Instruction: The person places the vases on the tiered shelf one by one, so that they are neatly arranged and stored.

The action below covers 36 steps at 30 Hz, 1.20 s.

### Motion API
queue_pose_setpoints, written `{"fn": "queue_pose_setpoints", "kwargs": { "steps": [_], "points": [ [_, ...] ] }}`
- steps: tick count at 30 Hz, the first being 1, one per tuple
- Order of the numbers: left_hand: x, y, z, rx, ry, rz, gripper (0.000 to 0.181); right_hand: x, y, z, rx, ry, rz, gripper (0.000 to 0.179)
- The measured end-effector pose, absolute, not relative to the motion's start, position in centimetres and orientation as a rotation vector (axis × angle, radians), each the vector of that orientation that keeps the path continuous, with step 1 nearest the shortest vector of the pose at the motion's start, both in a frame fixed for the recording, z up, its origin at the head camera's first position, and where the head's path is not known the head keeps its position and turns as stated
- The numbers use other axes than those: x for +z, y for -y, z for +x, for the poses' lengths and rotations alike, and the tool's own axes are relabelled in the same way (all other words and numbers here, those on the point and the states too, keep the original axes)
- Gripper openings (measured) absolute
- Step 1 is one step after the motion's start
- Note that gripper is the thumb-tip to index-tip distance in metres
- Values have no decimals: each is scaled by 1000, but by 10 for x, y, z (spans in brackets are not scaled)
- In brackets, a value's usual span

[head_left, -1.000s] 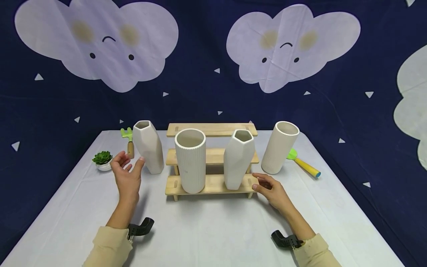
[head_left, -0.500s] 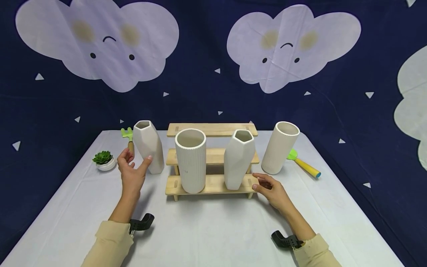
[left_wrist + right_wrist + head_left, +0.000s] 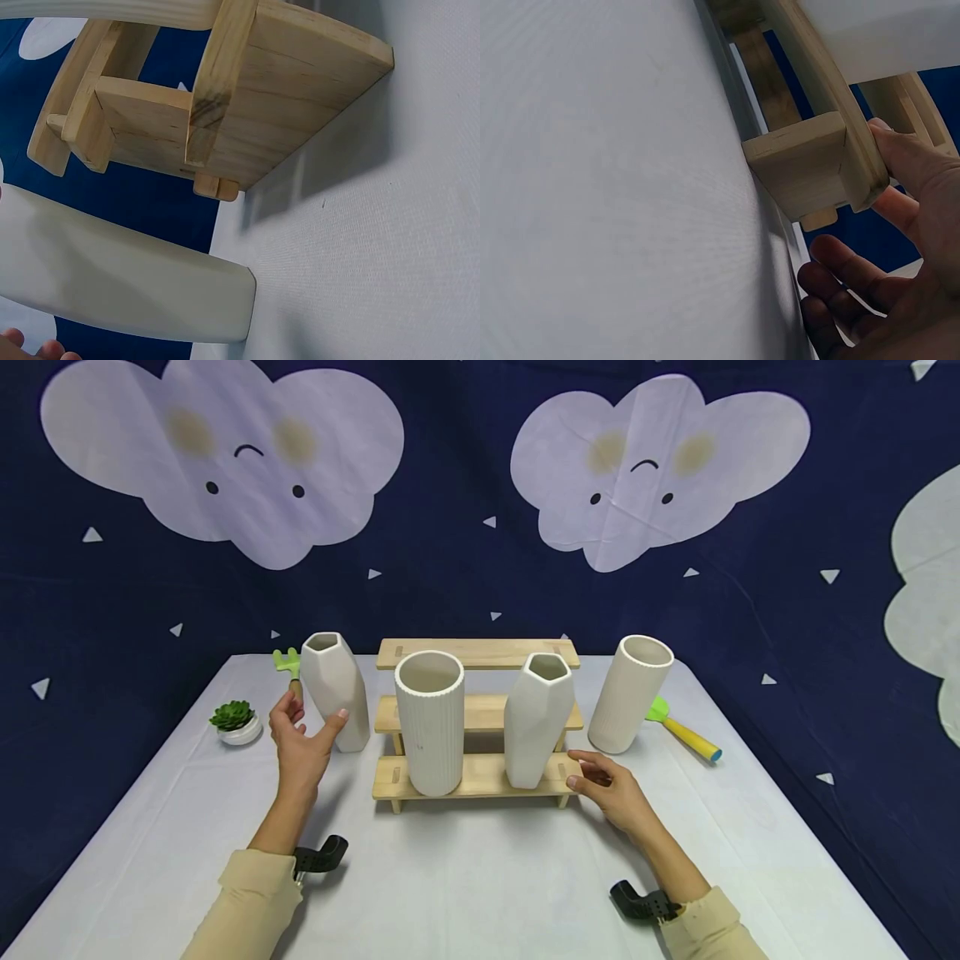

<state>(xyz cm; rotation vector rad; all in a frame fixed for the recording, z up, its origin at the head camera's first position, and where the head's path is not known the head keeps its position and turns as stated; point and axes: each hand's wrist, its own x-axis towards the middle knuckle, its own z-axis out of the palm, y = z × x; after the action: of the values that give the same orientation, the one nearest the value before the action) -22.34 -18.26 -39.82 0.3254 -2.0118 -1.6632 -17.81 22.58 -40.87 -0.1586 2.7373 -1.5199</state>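
My left hand (image 3: 303, 752) reaches up beside a white faceted vase (image 3: 335, 693), its thumb crossing the vase's front in the head view. In the left wrist view that vase (image 3: 135, 274) stands on the table, with several fingertips (image 3: 49, 349) apart from its side; thumb contact cannot be told. My right hand (image 3: 611, 793) pinches the right end of the lowest plank of a three-tier wooden shelf (image 3: 480, 777); the right wrist view shows its thumb (image 3: 907, 154) on the plank's top. On that plank stand a ribbed cylindrical vase (image 3: 431, 735) and another faceted vase (image 3: 534, 727).
Another ribbed vase (image 3: 628, 697) stands right of the shelf, before a green shovel with a yellow handle (image 3: 692, 740). At the left are a small potted succulent (image 3: 235, 722) and a green hand fork (image 3: 288, 665). A dark cloud-print cloth (image 3: 450, 585) hangs behind the white table (image 3: 465, 885).
My left hand has moved right and slightly up towards the faceted vase, and its thumb now overlaps the vase. The right hand stays at the shelf's end.
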Motion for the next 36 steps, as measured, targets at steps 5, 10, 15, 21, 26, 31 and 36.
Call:
{"fn": "queue_pose_setpoints", "kwargs": {
  "steps": [5,10,15,21,26,31,36],
  "points": [
    [-400,184,-224,-1652,2023,332,85,-426,-235,-191,-1522,-2725,-163,47],
    [-401,184,-227,-1644,2038,334,86,-436,-240,-195,-1516,-2721,-138,48],
    [-402,184,-228,-1648,2042,329,86,-418,-232,-184,-1502,-2729,-171,47],
    [-402,183,-230,-1650,2039,296,87,-423,-235,-188,-1486,-2753,-247,47],
    [-403,182,-232,-1643,2051,289,89,-441,-243,-198,-1472,-2765,-286,47],
    [-405,181,-234,-1637,2065,279,89,-443,-245,-200,-1469,-2760,-301,48],
    [-406,180,-236,-1633,2080,279,90,-442,-246,-201,-1462,-2752,-322,48]
  ]
}}
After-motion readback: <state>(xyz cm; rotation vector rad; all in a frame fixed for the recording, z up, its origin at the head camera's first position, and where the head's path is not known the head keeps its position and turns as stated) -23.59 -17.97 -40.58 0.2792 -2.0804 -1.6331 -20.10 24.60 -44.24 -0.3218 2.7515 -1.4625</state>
